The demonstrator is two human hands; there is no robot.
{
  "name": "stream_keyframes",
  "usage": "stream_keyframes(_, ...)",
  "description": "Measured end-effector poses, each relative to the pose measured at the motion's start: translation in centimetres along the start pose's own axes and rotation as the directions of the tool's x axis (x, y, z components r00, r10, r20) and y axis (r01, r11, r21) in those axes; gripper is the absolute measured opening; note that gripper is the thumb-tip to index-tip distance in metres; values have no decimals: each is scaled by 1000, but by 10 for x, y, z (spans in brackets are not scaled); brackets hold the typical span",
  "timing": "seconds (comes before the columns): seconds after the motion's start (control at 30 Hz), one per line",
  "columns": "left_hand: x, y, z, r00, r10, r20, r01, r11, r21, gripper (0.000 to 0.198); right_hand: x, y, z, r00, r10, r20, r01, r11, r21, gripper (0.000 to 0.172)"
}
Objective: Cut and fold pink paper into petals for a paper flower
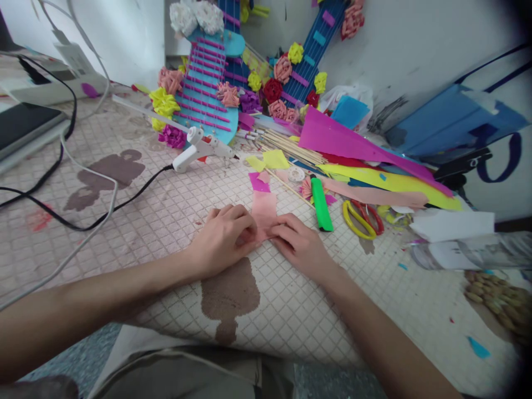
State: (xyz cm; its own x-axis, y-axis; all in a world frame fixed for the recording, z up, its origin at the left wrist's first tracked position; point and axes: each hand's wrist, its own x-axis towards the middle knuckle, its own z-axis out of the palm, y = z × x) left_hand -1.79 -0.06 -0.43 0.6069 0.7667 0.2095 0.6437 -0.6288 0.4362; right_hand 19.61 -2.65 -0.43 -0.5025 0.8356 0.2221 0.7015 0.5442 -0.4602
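Note:
A small pink piece of crepe paper (265, 206) lies on the table between my hands. My left hand (226, 235) has its fingers curled and pinches the paper's near left corner. From the other side, my right hand (301, 244) pinches the near right corner, fingertips close together. The near edge of the paper looks folded or rolled, partly hidden by my fingers. Just beyond it is a magenta paper piece (258, 182). A thin wooden stick (291, 188) lies slantwise behind my right hand, and a green box cutter (321, 204) lies to its right.
A white glue gun (203, 149) with a black cord (137, 197) stands at the back left. Yellow-handled scissors (359, 219) lie on the right, before several coloured paper sheets (366, 149). Decorated paper-flower panels (208, 88) lean at the wall. A plastic bottle (474, 252) lies far right.

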Motion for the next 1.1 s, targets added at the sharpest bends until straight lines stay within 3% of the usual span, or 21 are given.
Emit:
stream_keyframes(0.2,2,-1,0,1000,2,-13,-1,999,40,8,3,1,2,999,25,-44,-21,997,72,13)
stream_keyframes(0.47,5,-6,-4,1000,-24,5,25,999,-45,13,11,1,1,985,145,-91,-129,978,162,7)
stream_keyframes(0.93,11,-8,-2,998,-66,-11,66,998,23,9,20,-3,3,952,295,-78,-287,953,99,17)
stream_keyframes(1.1,10,-7,-3,996,-87,-12,87,996,4,6,21,-4,3,948,310,-77,-304,949,85,10)
